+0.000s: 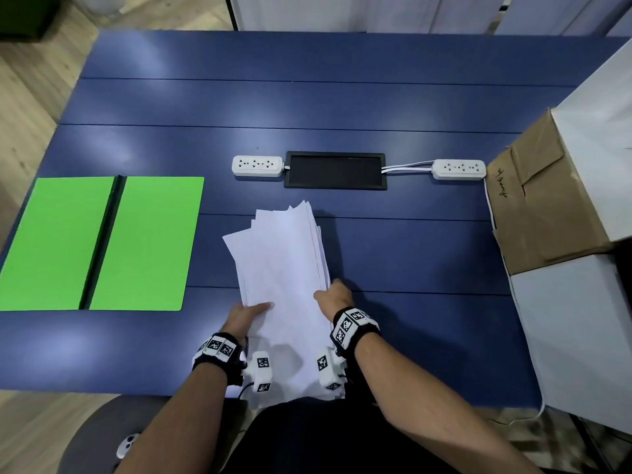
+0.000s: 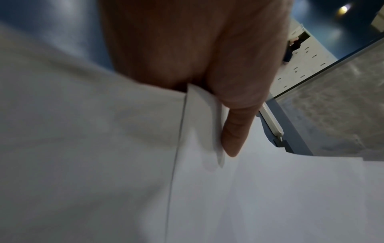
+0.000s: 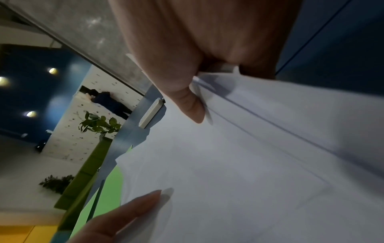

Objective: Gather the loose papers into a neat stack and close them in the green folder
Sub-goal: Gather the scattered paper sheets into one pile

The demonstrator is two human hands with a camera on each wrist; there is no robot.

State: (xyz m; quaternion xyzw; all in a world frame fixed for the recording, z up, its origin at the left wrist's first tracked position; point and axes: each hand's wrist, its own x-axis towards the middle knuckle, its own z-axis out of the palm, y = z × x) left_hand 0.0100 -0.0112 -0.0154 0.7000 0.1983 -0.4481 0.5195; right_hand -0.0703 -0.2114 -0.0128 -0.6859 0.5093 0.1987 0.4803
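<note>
A loose stack of white papers (image 1: 284,265) lies at the front middle of the blue table, its far ends fanned out and its near end hanging over the table's edge. My left hand (image 1: 244,318) grips the stack's left side, thumb on top (image 2: 232,131). My right hand (image 1: 333,297) grips the right side, thumb over the sheets (image 3: 193,106), fingers hidden underneath. The green folder (image 1: 102,244) lies open and flat on the left, with a dark spine down its middle; a strip of it shows in the right wrist view (image 3: 108,189).
Two white power strips (image 1: 257,165) (image 1: 459,169) flank a black cable hatch (image 1: 335,171) behind the papers. A brown cardboard box (image 1: 540,200) and white boards crowd the table's right side. The table's front edge (image 1: 102,393) runs just below my wrists.
</note>
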